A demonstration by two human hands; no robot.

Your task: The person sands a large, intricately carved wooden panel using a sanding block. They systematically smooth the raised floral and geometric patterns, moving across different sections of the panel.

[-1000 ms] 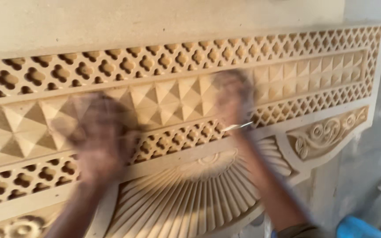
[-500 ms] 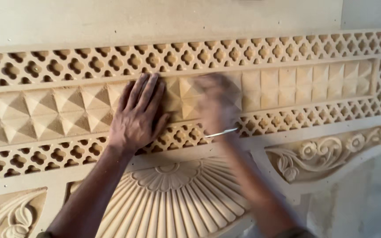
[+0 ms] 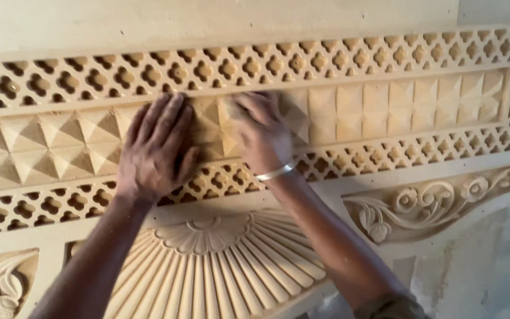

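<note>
— While pressed flat on the panel (image 3: pixel 355 195), left hand (image 3: pixel 154 147): fingers spread, holding nothing, on the pyramid band (image 3: pixel 385 103)
— Right hand (image 3: pixel 261 133)?
— Just beside, blurred, curled on the same band; contents: cannot tell. Band long axis left-right, running on past both

One head-worn camera looks from close up straight at a carved wooden panel (image 3: pixel 385 106), which fills nearly the whole frame and tilts slightly.
</note>
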